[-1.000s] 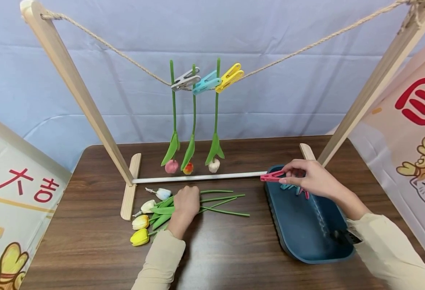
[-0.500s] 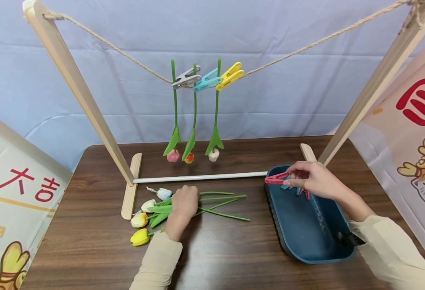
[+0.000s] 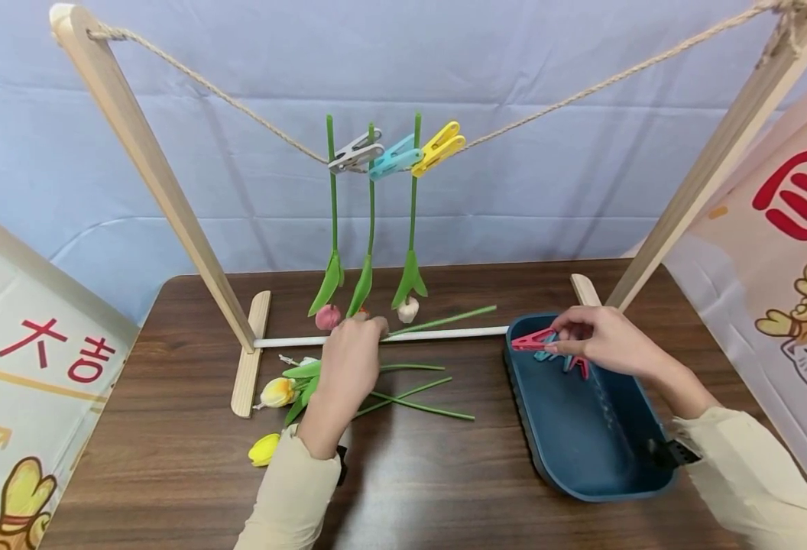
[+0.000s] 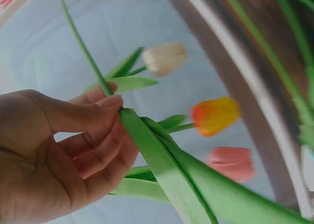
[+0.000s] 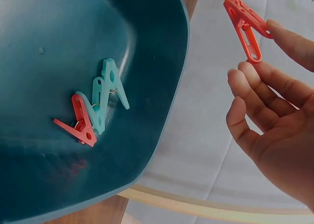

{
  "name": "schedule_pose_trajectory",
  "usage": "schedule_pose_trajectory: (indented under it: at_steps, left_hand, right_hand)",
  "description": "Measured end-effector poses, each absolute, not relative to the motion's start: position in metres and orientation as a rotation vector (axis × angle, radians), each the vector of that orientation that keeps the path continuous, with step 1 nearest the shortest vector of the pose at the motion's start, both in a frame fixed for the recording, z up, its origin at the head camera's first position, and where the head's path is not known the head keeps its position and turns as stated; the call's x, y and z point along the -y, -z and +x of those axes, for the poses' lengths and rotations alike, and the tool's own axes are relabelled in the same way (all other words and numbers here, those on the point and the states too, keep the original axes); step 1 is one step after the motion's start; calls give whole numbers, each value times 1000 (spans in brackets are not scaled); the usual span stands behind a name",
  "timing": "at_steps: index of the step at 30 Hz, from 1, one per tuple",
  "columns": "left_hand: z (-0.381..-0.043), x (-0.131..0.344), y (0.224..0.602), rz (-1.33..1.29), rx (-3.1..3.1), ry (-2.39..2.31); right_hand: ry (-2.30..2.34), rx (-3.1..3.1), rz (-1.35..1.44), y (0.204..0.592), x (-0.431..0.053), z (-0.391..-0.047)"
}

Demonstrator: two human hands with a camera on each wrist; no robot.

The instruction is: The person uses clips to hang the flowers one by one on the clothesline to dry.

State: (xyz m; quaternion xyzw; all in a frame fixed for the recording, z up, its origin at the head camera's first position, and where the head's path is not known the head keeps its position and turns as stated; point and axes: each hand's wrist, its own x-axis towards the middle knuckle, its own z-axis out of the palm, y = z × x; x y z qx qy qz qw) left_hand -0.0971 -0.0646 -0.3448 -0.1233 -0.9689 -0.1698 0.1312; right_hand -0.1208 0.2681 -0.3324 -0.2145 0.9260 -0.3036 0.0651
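Note:
My left hand (image 3: pixel 350 359) pinches the green stem of an artificial tulip (image 4: pixel 157 160) between thumb and fingers, raised off the table; its bloom is out of sight. Below it lie a yellow-and-white tulip (image 3: pixel 278 392), a yellow tulip (image 3: pixel 264 450) and other stems. Over the near corner of the blue bin, my right hand (image 3: pixel 606 340) pinches a red clothespin (image 5: pixel 244 25) by its handles. Pink (image 3: pixel 328 316), orange (image 4: pixel 216 117) and white (image 3: pixel 408 308) tulips hang upside down, held by grey (image 3: pixel 357 151), blue (image 3: pixel 395 158) and yellow (image 3: pixel 439 149) clothespins.
A sagging rope (image 3: pixel 582 98) spans two wooden posts (image 3: pixel 163 183), joined low down by a white rod (image 3: pixel 458 333). Inside the blue bin (image 3: pixel 537 458) lie teal clothespins (image 5: pixel 112 79) and another red clothespin (image 5: pixel 81 123). A pale cloth (image 3: pixel 513 221) hangs behind the table.
My left hand has lifted a tulip from the pile and moved up and away from me toward the white rod. The right hand keeps the red clothespin, shifted very slightly right.

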Motion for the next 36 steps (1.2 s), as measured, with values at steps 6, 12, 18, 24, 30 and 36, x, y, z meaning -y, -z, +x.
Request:
schedule_pose_trajectory:
  at_steps: [6,12,18,24,30,36]
  left_hand:
    - [-109,52,325,-392,2653,660]
    - [-119,38,310,-404,2452,878]
    - [-124,28,299,-379,2364,989]
    - [-129,22,291,-356,2350,1014]
    - [-133,19,286,-335,2340,1039]
    - [-134,17,286,-336,2341,1054]
  right_hand:
    - [910,-2780,-653,333,-268,-121]
    - [898,-2790,-655,332,-266,-122]
    - [890,-2797,-691,332,-266,-123]
    - [891,-2800,-726,328,-266,-124]
    - [865,-2847,-739,318,-262,-126]
    - [818,-2916,-806,299,-252,-133]
